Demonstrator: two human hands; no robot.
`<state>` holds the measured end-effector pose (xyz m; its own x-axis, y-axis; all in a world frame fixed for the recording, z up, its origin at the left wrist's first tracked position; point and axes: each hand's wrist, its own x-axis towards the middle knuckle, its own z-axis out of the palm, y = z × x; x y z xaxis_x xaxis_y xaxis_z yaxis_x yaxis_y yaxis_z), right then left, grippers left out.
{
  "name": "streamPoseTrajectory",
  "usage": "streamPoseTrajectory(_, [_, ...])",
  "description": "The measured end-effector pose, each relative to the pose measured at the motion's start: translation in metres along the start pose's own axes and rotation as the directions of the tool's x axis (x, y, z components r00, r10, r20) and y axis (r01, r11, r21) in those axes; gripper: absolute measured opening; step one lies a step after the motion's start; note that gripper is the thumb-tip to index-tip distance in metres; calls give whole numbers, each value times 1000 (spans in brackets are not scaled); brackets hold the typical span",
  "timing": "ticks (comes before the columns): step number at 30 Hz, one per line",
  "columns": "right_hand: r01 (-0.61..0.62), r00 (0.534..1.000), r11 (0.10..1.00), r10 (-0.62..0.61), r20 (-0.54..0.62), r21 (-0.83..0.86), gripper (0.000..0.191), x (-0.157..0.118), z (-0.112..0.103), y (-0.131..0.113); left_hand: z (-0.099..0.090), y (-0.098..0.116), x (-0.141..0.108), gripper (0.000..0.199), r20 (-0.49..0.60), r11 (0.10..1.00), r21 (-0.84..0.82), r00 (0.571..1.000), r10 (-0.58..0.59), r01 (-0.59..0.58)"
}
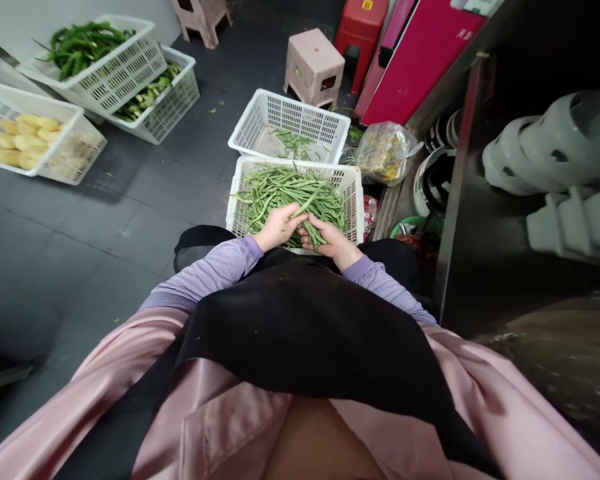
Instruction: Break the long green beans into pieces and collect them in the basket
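Note:
A white plastic basket [233,212] full of long green beans [275,190] stands right before my knees. Over its near side, my left hand [279,228] is closed, pinching a green bean [309,200] that points up to the right. Close beside it, my right hand [330,238] is closed around several green beans [314,235], whose ends stick out below the fingers. The fingertips of both hands nearly meet. Just beyond is a second white basket [243,127] with a smaller heap of cut green beans [294,141] on its bottom.
At the left stand white baskets of green peppers [83,47], chopped green vegetables [145,93] and peeled potatoes [27,140]. A pale stool [315,60] and a red stool [363,33] are ahead. On the right are a filled plastic bag [387,153] and a metal shelf [455,200] holding stacked white dishes [555,147].

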<state>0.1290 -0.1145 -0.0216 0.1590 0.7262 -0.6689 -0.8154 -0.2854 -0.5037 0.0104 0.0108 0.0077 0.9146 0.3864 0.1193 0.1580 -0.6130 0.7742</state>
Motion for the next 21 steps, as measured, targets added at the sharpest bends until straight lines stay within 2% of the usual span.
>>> streamPoseTrajectory(2, [-25,997,999,27,68,-23,33,-4,6,0,-4,-7,5,13,104,985,155,993,60,-76])
streamPoseTrajectory(4, [-21,999,999,22,40,-34,35,-6,11,1,-7,-14,8,8,218,944,283,970,109,-169])
streamPoseTrajectory(5, [-2,1000,1000,2,2,-31,37,-6,12,1,-9,-17,10,7,228,932,323,969,92,-164])
streamPoseTrajectory(7, [76,994,997,-76,-76,2,37,-6,13,2,-12,-25,15,11,106,944,329,993,-42,5])
streamPoseTrajectory(8, [115,989,993,-112,-100,26,36,-5,12,2,-13,-29,18,17,13,954,268,990,-140,131])
streamPoseTrajectory(9, [142,985,988,-136,-110,52,33,-5,11,2,-14,-31,21,25,-62,956,164,969,-238,245])
streamPoseTrajectory(11, [153,984,985,-143,-109,85,27,-2,7,2,-16,-31,27,38,-92,921,-116,920,-382,371])
streamPoseTrajectory(13, [147,984,986,-138,-109,78,24,3,2,3,-16,-26,32,44,13,815,-404,893,-449,416])
streamPoseTrajectory(16, [217,973,976,-215,-88,8,30,10,-1,6,-15,-11,38,47,191,537,-702,850,-490,468])
streamPoseTrajectory(18, [250,968,967,-251,-19,-45,31,11,0,10,-16,-3,44,48,246,402,-786,835,-493,469])
streamPoseTrajectory(21, [208,976,972,-199,89,-110,31,8,5,13,-17,3,51,47,230,315,-846,828,-511,430])
